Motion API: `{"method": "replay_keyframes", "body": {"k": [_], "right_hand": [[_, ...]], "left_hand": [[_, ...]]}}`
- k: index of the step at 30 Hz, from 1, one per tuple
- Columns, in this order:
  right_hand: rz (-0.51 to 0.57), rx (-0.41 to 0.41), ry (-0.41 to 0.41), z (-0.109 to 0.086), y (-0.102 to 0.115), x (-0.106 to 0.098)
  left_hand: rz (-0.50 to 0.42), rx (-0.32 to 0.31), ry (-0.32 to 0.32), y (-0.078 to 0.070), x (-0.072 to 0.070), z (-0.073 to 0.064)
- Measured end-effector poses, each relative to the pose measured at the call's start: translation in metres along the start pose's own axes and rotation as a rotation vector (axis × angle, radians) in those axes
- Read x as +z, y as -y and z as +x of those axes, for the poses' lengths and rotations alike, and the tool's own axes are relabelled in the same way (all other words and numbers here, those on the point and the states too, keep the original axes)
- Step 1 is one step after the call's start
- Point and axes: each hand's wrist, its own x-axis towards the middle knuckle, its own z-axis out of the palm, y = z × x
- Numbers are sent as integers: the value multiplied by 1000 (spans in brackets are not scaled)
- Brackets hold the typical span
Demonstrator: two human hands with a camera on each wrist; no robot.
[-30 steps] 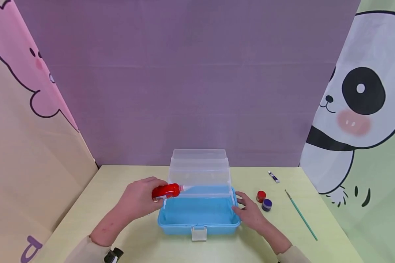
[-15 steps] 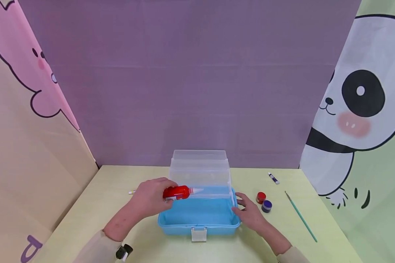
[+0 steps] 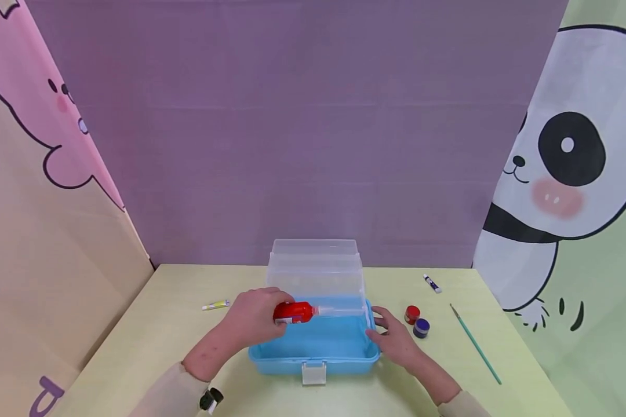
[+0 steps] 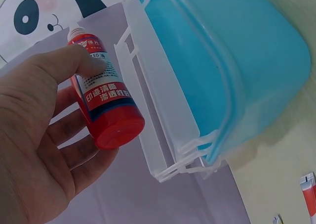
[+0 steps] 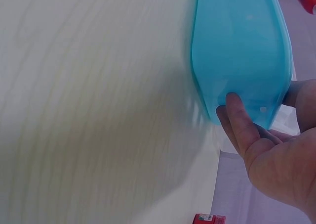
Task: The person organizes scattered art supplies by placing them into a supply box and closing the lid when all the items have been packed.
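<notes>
My left hand [image 3: 255, 317] grips a red squeeze bottle [image 3: 294, 313] with a clear pointed nozzle, held lying sideways over the blue plastic box [image 3: 276, 366]. White lettering on the bottle's label shows in the left wrist view, with the thumb across its front. The box's clear lid [image 3: 315, 266] is raised and leans back. At the box's right end, my right hand [image 3: 396, 341] holds the wall, thumb at the rim and fingers [image 5: 242, 120] against the outside. Part of the box's left side is hidden by my left hand.
Right of the box are a red-lidded jar [image 3: 412, 314], a purple-lidded jar [image 3: 421, 328], a teal paintbrush [image 3: 476, 344] and a small white-and-navy tube [image 3: 432, 283]. A yellow tube [image 3: 216, 304] lies at the left. The left wrist view shows a red-and-white tube [image 4: 308, 194] on the table.
My left hand has moved right with the red bottle, from the box's left edge to over its middle. The yellow tube has come into view behind it. My right hand stays at the box.
</notes>
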Motion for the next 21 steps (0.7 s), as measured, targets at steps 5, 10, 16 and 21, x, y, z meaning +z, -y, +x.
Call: {"method": "replay_keyframes", "body": {"k": [5, 10, 16, 21], "right_hand": [[-8, 0, 1, 1, -2, 2], [2, -2, -5, 0, -3, 1], [18, -15, -4, -2, 0, 0], [17, -14, -6, 0, -1, 1]], "left_hand": [[11, 16, 8, -1, 5, 2], [6, 28, 27, -1, 11, 6], [1, 21, 54, -3, 15, 8], [-2, 26, 72, -3, 20, 10]]}}
